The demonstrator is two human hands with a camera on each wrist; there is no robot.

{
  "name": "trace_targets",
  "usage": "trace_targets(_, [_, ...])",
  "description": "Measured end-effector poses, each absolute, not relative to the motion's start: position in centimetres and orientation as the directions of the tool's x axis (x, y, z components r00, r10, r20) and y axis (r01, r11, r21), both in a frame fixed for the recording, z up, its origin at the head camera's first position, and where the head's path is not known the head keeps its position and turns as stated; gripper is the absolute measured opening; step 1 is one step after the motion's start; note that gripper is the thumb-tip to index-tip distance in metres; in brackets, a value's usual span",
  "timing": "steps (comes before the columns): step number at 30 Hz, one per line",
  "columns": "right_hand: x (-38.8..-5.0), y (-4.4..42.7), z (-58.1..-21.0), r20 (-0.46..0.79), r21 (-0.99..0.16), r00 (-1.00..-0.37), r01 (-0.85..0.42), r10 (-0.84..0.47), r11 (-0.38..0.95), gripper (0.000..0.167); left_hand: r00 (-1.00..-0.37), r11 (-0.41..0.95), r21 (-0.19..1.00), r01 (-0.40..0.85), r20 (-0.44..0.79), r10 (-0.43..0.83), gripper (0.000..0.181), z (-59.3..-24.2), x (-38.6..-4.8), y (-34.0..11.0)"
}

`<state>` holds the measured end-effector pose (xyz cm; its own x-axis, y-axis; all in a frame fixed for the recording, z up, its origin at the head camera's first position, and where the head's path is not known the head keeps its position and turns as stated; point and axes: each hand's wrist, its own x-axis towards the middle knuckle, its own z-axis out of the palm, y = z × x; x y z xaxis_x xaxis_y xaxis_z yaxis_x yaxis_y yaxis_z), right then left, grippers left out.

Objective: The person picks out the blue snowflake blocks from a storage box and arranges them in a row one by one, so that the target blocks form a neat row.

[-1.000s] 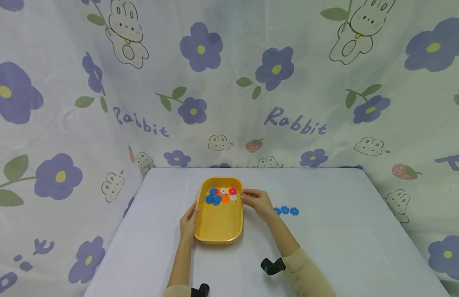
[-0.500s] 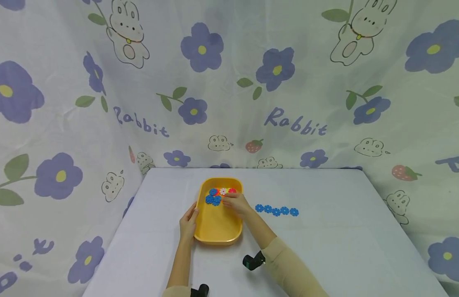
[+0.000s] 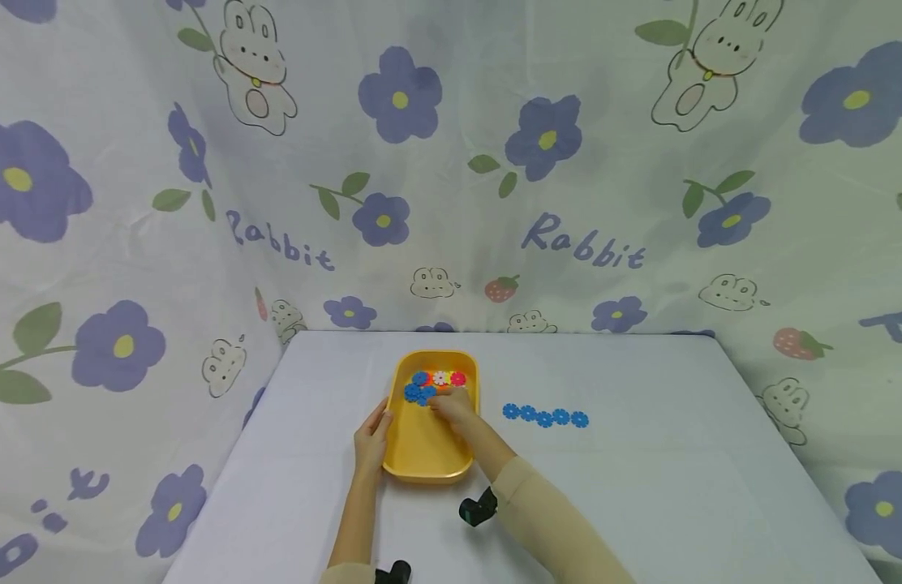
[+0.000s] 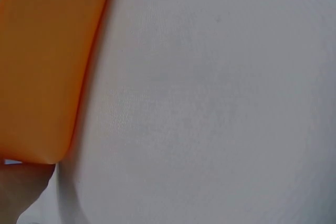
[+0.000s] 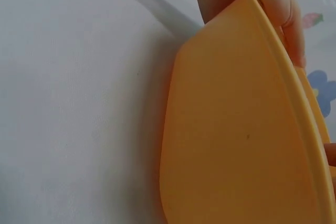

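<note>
A yellow tray (image 3: pixel 422 446) stands on the white table, with blue, white, red and orange flower-shaped plastic discs gathered toward its far end. My left hand (image 3: pixel 371 442) grips the tray's left side; the right wrist view shows its thumb over the rim and its other fingers outside. Inside the tray, my right hand (image 3: pixel 457 408) reaches down, its fingertips at the blue discs (image 3: pixel 419 394). Whether it pinches one is too small to tell. The right wrist view shows only a bit of the right hand's fingers at the edge, beyond the tray wall (image 5: pixel 231 119).
To the right of the tray, several blue flower-shaped discs (image 3: pixel 544 418) lie in a slightly wavy row on the table (image 3: pixel 641 487). A patterned cloth (image 3: pixel 451 186) hangs behind and at both sides. Dark wrist cameras (image 3: pixel 478 508) stick out from the sleeves.
My right hand has moved left from the tray's right rim into the tray, over to the blue discs. That uncovers the whole blue row on the table. The left hand keeps its grip.
</note>
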<state>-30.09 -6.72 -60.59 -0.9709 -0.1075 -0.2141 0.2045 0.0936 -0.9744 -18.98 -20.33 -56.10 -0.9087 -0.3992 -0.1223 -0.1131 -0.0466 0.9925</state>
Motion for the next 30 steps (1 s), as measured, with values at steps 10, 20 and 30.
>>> trace_targets(10, [-31.6,-8.0,-63.0,-0.143,-0.985,-0.957,0.114,-0.252,0.127,0.038,-0.926,-0.028,0.994,-0.106,-0.109,-0.361,0.043,-56.1,-18.7,-20.5])
trace_targets(20, [-25.9,-7.5,-52.9,-0.178,-0.979,-0.867,0.111,-0.465,0.169,0.044,-0.932,-0.035,0.995,-0.091,-0.097,-0.348,0.043,-55.9,-18.8,-20.5])
trace_targets(30, [-26.5,-8.9,-55.9,-0.143,-0.989,-0.875,0.103,-0.462,0.11,0.048,-0.933,-0.063,0.995,-0.079,-0.096,-0.346,0.043,-56.0,-18.9,-20.5])
